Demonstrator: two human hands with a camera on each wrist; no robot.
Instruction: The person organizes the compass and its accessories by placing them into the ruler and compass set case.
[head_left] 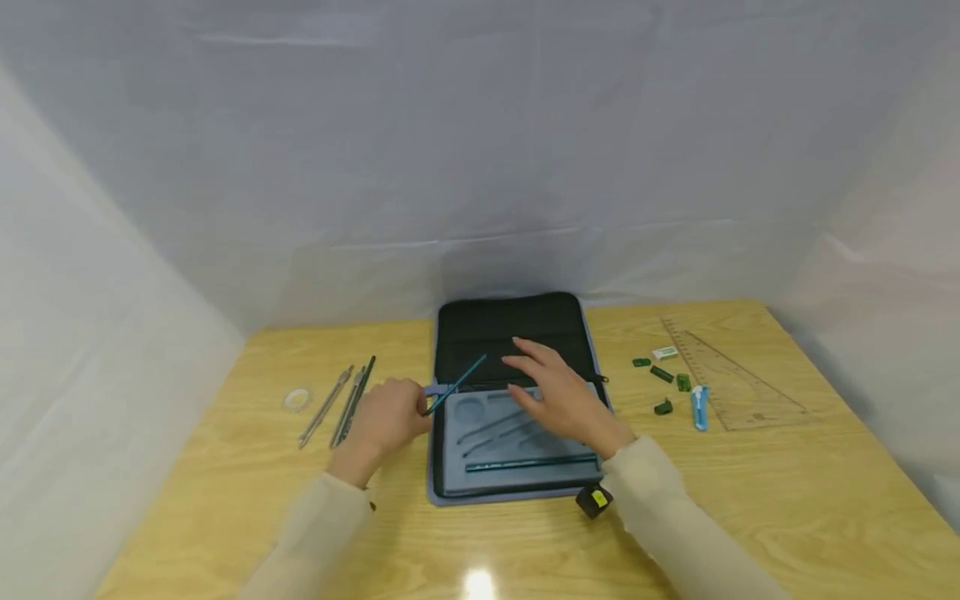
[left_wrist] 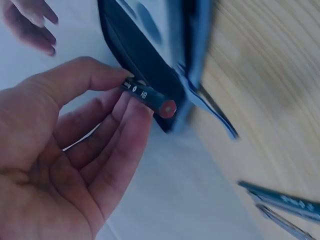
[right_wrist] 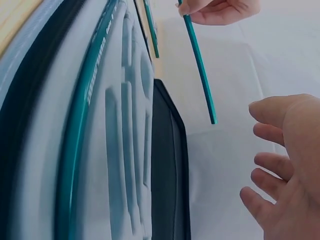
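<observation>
A dark green pencil [head_left: 459,383] is pinched near one end by my left hand [head_left: 390,412], at the left edge of an open zip case. In the left wrist view the pencil's reddish end [left_wrist: 168,108] faces the camera, with thumb and fingertips on the barrel. My right hand [head_left: 558,396] hovers over the case with its fingers spread and nothing in them. The case has a black lid [head_left: 510,333] and a grey moulded tray [head_left: 457,479] with shaped slots. Another green pencil [head_left: 528,463] lies along the tray's near side.
Left of the case lie a white tape roll [head_left: 297,400], a metal compass-like tool [head_left: 325,408] and another pencil [head_left: 358,396]. On the right are a white eraser [head_left: 664,353], small green pieces [head_left: 662,374], a blue cutter [head_left: 700,408] and a clear set square [head_left: 738,375]. A black-and-yellow item [head_left: 594,501] sits by the case's near corner.
</observation>
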